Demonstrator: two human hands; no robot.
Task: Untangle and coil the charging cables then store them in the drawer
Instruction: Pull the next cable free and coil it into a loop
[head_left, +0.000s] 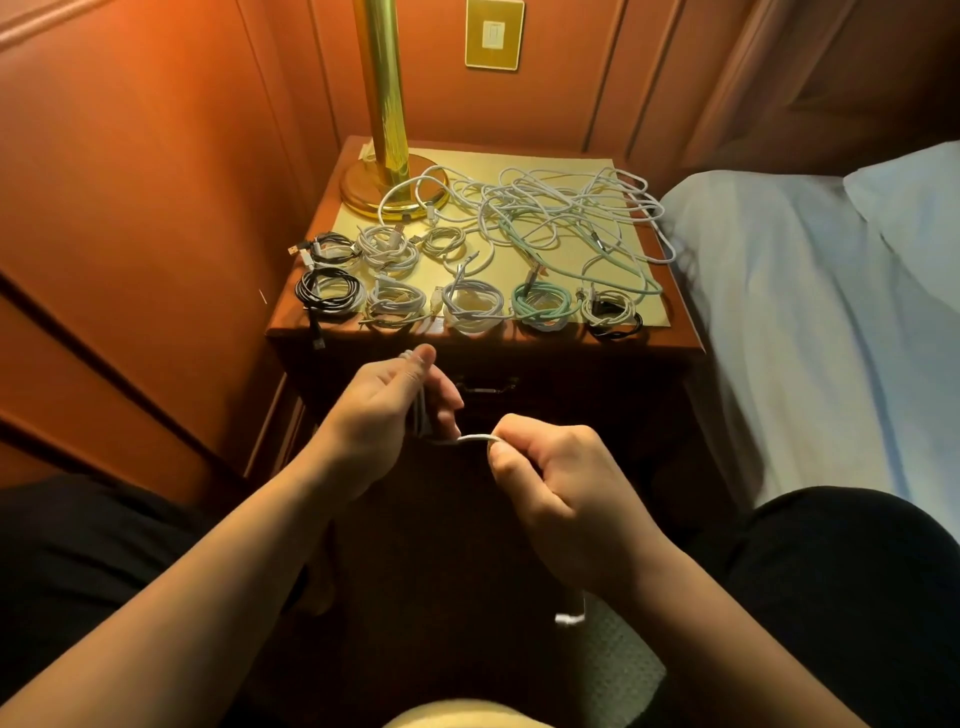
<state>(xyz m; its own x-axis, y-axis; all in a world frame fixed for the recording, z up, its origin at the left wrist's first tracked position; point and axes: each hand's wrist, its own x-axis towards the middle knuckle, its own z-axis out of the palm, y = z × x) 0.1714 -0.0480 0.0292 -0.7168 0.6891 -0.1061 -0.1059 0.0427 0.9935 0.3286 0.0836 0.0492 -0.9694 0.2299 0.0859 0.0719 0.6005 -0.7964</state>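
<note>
In front of the nightstand, my left hand (392, 410) pinches several gathered loops of a white cable (475, 438). A short stretch of that cable runs across to my right hand (556, 483), which pinches it between thumb and finger. Its loose end (569, 617) hangs below my right wrist. On the nightstand top (623, 166) a tangle of white and mint cables (561, 218) lies at the back right. Several coiled cables (475, 306), black, white and mint, sit in two rows along the front and left. The drawer (485, 385) below is closed.
A brass lamp (387, 156) stands at the nightstand's back left, with a cable loop lying over its base. A bed with a pale sheet (805, 312) borders the right side. Wood-panelled wall runs on the left and behind. My knees frame the bottom corners.
</note>
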